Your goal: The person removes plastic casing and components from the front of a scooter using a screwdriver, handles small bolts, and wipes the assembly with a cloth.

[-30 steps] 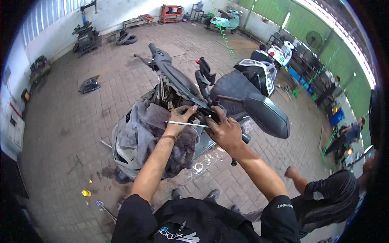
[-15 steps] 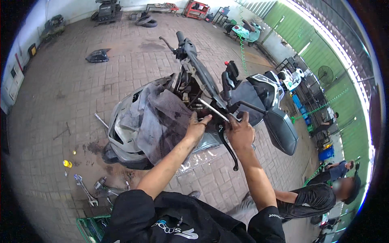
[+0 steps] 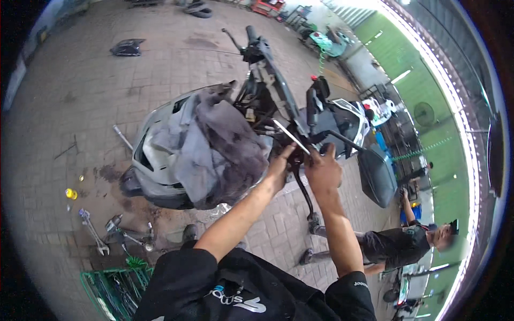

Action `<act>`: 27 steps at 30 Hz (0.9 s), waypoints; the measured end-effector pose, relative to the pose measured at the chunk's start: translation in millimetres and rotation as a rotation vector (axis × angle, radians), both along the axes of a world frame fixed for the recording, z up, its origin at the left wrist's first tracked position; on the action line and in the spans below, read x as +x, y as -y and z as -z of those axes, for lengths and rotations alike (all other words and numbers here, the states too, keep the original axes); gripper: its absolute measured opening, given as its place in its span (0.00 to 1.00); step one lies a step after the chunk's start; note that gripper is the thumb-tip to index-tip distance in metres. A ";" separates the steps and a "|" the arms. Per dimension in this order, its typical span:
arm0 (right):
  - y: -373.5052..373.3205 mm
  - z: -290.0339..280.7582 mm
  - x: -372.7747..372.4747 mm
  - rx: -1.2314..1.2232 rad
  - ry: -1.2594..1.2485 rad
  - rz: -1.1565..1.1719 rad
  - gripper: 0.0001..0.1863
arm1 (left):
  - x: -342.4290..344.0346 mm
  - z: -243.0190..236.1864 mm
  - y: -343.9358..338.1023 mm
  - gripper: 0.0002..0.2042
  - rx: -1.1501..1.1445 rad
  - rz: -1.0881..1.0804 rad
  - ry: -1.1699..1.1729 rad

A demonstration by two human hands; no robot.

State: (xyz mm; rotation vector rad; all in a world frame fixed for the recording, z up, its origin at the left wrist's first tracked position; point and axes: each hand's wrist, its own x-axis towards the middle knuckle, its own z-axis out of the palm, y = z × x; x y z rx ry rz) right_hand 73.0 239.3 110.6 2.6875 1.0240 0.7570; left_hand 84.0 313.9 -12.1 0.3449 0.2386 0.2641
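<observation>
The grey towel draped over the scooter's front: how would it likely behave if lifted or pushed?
The grey towel is probably floppy, since it sags into loose folds over the scooter. Pushed, it would likely bunch rather than slide flat, as it lies rumpled. It seems unlikely to roll, showing no round or rigid shape.

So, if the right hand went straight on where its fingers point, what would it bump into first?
Going by the picture, the right hand would probably meet the black mirror stem first, just ahead of it, though depth there is unclear.
</observation>
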 end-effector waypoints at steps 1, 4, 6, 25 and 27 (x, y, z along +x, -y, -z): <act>5.0 -0.3 1.7 0.022 -0.028 0.021 0.14 | -2.5 -12.9 8.4 0.17 -0.012 -0.054 -0.029; 3.3 2.0 4.0 0.068 -0.025 -0.031 0.14 | -0.7 -9.7 4.8 0.16 -0.008 -0.056 0.080; 3.3 6.8 7.4 0.071 0.009 -0.076 0.14 | -0.9 -8.1 2.2 0.14 -0.048 -0.073 0.106; -3.8 1.1 1.6 0.093 0.055 -0.088 0.10 | -7.1 -22.3 9.1 0.19 0.161 -0.333 -0.059; -6.5 -1.0 -1.0 0.105 0.024 -0.070 0.10 | -4.7 -19.8 10.4 0.20 0.140 -0.341 -0.013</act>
